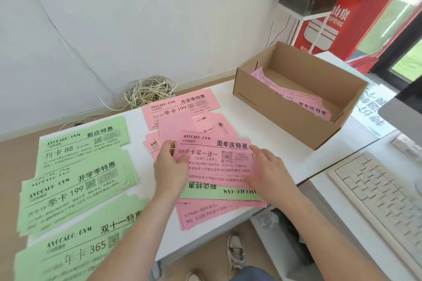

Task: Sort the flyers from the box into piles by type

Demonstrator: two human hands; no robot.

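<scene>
Left grip [170, 166] and right grip [271, 173] pinch pink flyer [214, 162] by its ends, long axis left-right, text upright.

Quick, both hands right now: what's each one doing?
Left hand: pinching the pink flyer, left edge.
Right hand: gripping the same flyer, right edge.
</scene>
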